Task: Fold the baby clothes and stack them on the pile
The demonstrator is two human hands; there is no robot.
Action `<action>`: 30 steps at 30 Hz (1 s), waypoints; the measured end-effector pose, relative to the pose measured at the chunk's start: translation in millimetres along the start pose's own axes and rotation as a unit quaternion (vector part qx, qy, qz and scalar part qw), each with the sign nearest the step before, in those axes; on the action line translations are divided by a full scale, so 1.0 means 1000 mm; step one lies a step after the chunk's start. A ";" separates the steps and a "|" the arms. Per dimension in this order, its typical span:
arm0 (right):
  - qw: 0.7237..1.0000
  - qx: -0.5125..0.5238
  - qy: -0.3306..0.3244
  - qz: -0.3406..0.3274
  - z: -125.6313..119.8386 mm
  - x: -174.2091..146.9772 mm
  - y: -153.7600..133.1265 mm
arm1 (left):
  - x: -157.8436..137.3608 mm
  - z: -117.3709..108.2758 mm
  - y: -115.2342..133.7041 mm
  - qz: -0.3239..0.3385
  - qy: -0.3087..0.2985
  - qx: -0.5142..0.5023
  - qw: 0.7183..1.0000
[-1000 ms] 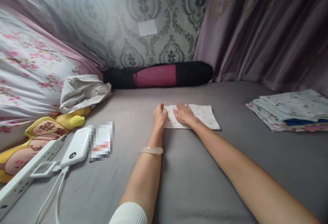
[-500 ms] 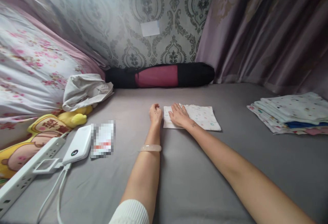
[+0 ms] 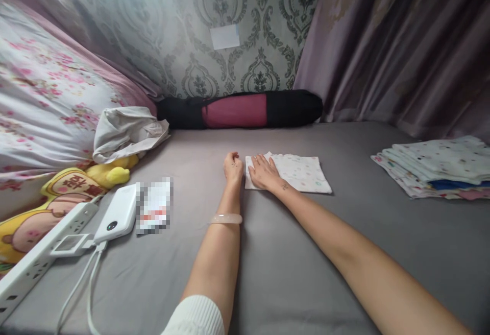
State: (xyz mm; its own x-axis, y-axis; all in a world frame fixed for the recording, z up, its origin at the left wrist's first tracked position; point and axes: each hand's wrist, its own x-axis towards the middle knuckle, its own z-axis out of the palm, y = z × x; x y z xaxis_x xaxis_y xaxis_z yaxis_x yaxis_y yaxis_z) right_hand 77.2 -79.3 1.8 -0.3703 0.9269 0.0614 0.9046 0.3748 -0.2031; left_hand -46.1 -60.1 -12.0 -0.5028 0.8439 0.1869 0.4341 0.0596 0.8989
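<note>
a gray sheet (image 3: 184, 273) stretched toward a damask-patterned wall (image 3: 153, 49) and mauve curtain (image 3: 356, 44) as a printed white cloth (image 3: 300, 171) lay flat beneath the outstretched, ungripping fingers of the right hand (image 3: 264, 171). the left hand (image 3: 233, 168) curled just beside its left edge; whether clenched, one could not tell.

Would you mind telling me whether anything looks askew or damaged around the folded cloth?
No damage or spill shows. The stack of folded cloths looks slightly untidy, its layers jutting out unevenly, and the white paper on the patterned wallpaper appears slightly tilted.
</note>
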 end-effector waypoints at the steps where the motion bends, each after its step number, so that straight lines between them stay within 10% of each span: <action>1: 1.000 0.001 0.005 -0.012 0.000 -0.001 -0.003 | 0.000 0.000 0.000 -0.001 0.001 -0.001 1.000; 18: 0.999 0.029 0.003 -0.022 -0.010 -0.013 0.006 | -0.011 0.007 0.013 0.071 -0.058 0.073 0.993; 24: 1.000 -0.026 0.013 0.008 -0.017 -0.030 0.048 | -0.046 0.025 0.032 0.276 -0.184 0.261 0.907; 30: 0.999 -0.030 0.033 0.010 -0.006 -0.034 0.060 | -0.054 0.034 0.027 0.297 -0.228 0.362 0.854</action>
State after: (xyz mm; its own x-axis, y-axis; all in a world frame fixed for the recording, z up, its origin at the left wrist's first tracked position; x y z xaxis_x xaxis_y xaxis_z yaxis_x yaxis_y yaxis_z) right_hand 145.1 -88.7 -6.0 -0.3383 0.9329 0.1232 0.9236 0.3542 -0.1465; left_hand 18.1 -85.7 -11.1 0.2380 0.9500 0.2023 0.9424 -0.2763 0.1888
